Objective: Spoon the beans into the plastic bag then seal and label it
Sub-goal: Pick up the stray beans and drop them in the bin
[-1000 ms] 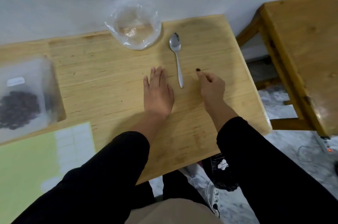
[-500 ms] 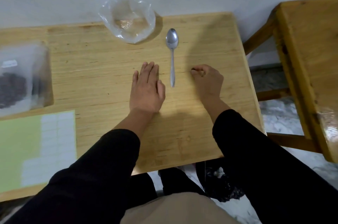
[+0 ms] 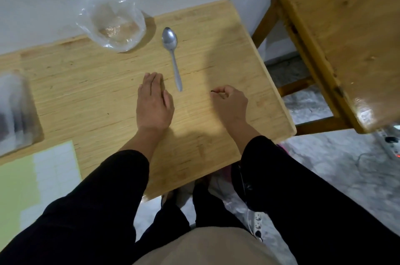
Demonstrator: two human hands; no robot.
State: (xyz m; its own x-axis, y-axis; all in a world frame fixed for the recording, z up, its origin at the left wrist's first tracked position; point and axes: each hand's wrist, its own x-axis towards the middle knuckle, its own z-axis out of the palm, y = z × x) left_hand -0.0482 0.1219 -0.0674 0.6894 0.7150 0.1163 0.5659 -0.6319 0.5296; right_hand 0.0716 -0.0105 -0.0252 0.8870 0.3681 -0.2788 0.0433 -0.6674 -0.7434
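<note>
My left hand (image 3: 154, 102) lies flat, palm down, on the wooden table (image 3: 91, 91), holding nothing. My right hand (image 3: 230, 104) rests to its right with the fingers curled, pinching a small dark bean (image 3: 212, 91) at the fingertips. A metal spoon (image 3: 173, 54) lies between the two hands, bowl toward the wall, touched by neither. A clear, open plastic bag (image 3: 112, 24) with no beans visible in it sits by the wall, left of the spoon. At the far left edge a blurred plastic bag with dark beans (image 3: 15, 108) lies on the table.
A green sheet of white labels (image 3: 43, 178) lies at the table's near left. A second wooden table (image 3: 346, 37) stands to the right across a gap. Power strips (image 3: 257, 225) and cables lie on the floor below.
My right fingers have curled in around the bean. The view has swung right, pushing the bag with beans to the left edge. My left hand stays flat.
</note>
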